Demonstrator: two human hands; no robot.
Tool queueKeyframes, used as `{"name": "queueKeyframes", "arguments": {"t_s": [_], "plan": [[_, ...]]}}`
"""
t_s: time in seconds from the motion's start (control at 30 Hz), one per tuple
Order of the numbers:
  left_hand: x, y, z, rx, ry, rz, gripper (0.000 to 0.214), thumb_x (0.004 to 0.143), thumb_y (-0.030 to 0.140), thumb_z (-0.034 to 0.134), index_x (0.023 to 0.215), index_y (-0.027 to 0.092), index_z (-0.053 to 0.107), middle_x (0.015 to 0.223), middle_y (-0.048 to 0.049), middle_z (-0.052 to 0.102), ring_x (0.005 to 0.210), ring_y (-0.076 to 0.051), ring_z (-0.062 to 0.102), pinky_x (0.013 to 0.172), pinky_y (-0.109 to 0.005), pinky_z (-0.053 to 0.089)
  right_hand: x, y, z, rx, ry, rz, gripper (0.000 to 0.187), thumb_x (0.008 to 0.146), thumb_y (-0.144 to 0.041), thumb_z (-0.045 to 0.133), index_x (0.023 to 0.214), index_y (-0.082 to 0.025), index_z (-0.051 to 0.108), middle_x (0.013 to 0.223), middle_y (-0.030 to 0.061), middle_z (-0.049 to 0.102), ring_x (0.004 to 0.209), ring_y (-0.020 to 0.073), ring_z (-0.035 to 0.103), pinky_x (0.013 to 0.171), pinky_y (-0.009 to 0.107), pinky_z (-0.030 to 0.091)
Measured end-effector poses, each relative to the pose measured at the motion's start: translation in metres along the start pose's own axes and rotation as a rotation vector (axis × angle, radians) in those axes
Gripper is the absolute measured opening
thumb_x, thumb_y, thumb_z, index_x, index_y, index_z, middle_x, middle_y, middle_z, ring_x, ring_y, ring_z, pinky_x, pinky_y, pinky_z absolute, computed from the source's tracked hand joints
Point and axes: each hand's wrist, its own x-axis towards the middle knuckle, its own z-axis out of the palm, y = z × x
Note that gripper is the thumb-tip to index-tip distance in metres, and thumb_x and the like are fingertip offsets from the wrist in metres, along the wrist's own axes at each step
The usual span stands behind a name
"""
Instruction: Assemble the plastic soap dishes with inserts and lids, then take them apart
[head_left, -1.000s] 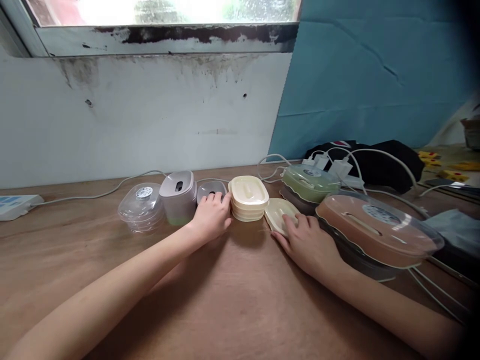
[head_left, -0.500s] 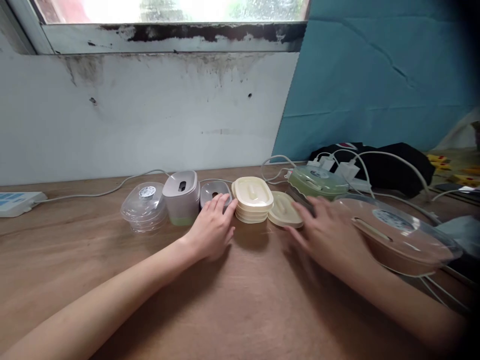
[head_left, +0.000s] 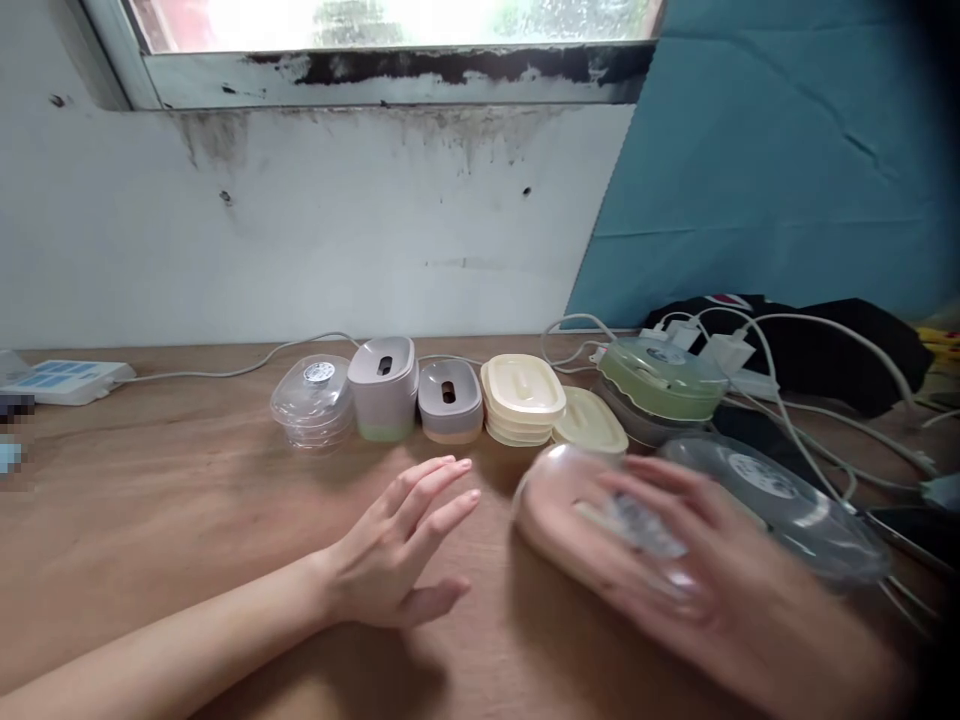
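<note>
My left hand [head_left: 405,545] is open over the table, fingers spread, with nothing in it. My right hand [head_left: 716,560], blurred by motion, is on a peach-coloured oval container with a clear lid [head_left: 555,510] and holds it from its right side, partly covering it. Behind them stand a stack of cream lids [head_left: 525,385] and a flat cream lid [head_left: 592,420]. To the left are a tall grey box with a slotted top [head_left: 384,390], a shorter grey slotted box [head_left: 450,400] and a stack of clear lids [head_left: 313,395].
A green lidded container [head_left: 664,375] sits on a grey one at the back right. A clear-lidded container [head_left: 787,500] lies at the right, near white cables and plugs [head_left: 727,350]. A white power strip [head_left: 71,382] is at the far left, under the wall.
The peach container has moved left from the right side with my right hand. My left hand has drawn back from the shorter grey box toward me. The view has shifted a little.
</note>
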Motion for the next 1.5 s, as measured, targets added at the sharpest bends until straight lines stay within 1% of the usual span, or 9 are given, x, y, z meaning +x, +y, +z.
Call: {"name": "queueKeyframes", "arguments": {"t_s": [0.27,0.37,0.5,0.63,0.8,1.03,1.13,1.33,1.5], "plan": [[0.003,-0.004,-0.012,-0.352,-0.180,-0.278,0.085,0.066,0.041,0.072,0.134,0.019,0.027,0.132,-0.0169,0.037,0.123,-0.031,0.039,0.100,-0.044,0.039,0.047,-0.037,0.055,0.301,-0.035,-0.378,0.076,0.068,-0.038,0.070,0.131,-0.021,0.031,0.140,0.0160,0.017,0.128,0.0314,0.032,0.097,0.042,0.043],[0.006,-0.005,-0.019,-0.343,-0.070,-0.262,0.079,0.063,0.040,0.072,0.129,0.016,0.034,0.121,-0.0148,0.043,0.113,-0.029,0.047,0.095,-0.041,0.044,0.047,-0.027,0.065,0.446,-0.002,-0.279,0.093,0.064,-0.046,0.072,0.137,-0.022,0.019,0.145,0.0171,0.011,0.134,0.0349,0.019,0.101,0.048,0.037],[0.012,-0.015,-0.042,-0.055,0.252,-0.208,0.074,0.069,0.041,0.067,0.131,0.019,0.033,0.121,-0.0130,0.044,0.116,-0.031,0.043,0.096,-0.048,0.041,0.044,-0.022,0.069,0.629,-0.127,-0.067,0.105,0.068,-0.039,0.070,0.142,-0.026,-0.004,0.146,0.0175,0.015,0.130,0.0317,0.033,0.098,0.049,0.040],[0.012,-0.049,-0.089,0.410,0.553,-0.616,0.061,0.069,0.049,0.069,0.122,0.028,0.046,0.114,-0.0082,0.045,0.102,-0.027,0.052,0.085,-0.046,0.047,0.047,-0.022,0.065,0.578,-0.240,-0.092,0.094,0.073,-0.037,0.067,0.142,-0.028,0.004,0.146,0.0158,0.019,0.130,0.0291,0.034,0.101,0.045,0.038],[-0.004,-0.074,-0.120,0.582,0.471,-1.053,0.060,0.068,0.055,0.067,0.120,0.029,0.053,0.107,-0.0088,0.045,0.100,-0.028,0.053,0.086,-0.045,0.047,0.054,-0.028,0.058,0.433,-0.343,-0.183,0.059,0.071,-0.038,0.067,0.125,-0.027,0.045,0.144,0.0129,0.026,0.130,0.0307,0.032,0.099,0.046,0.039],[-0.068,0.008,-0.083,0.626,0.186,-0.853,0.056,0.073,0.057,0.059,0.120,0.027,0.049,0.107,-0.0069,0.043,0.095,-0.025,0.054,0.071,-0.035,0.051,0.055,-0.032,0.059,0.331,-0.267,-0.237,0.052,0.071,-0.029,0.067,0.121,-0.027,0.052,0.142,0.0122,0.032,0.127,0.0306,0.035,0.095,0.047,0.043],[-0.089,0.036,-0.071,0.616,0.107,-0.997,0.054,0.073,0.060,0.056,0.117,0.029,0.050,0.102,-0.0052,0.045,0.088,-0.024,0.055,0.068,-0.035,0.050,0.055,-0.033,0.063,0.300,-0.201,-0.256,0.050,0.071,-0.030,0.066,0.119,-0.027,0.055,0.141,0.0120,0.034,0.124,0.0306,0.038,0.093,0.046,0.044],[-0.091,0.040,-0.068,0.611,-0.264,-1.180,0.070,0.075,0.066,0.046,0.127,0.020,0.047,0.092,-0.0095,0.054,0.088,-0.031,0.056,0.073,-0.045,0.046,0.050,-0.039,0.064,0.268,-0.106,-0.187,0.046,0.070,-0.029,0.067,0.115,-0.024,0.055,0.133,0.0138,0.040,0.116,0.0292,0.046,0.087,0.045,0.048],[-0.070,0.038,-0.067,0.741,-0.273,-0.928,0.080,0.074,0.072,0.042,0.132,0.016,0.044,0.117,-0.0214,0.050,0.108,-0.041,0.047,0.082,-0.055,0.041,0.050,-0.039,0.059,0.277,0.019,-0.141,0.040,0.073,-0.029,0.066,0.111,-0.025,0.056,0.125,0.0135,0.043,0.112,0.0283,0.049,0.083,0.043,0.050]]}}
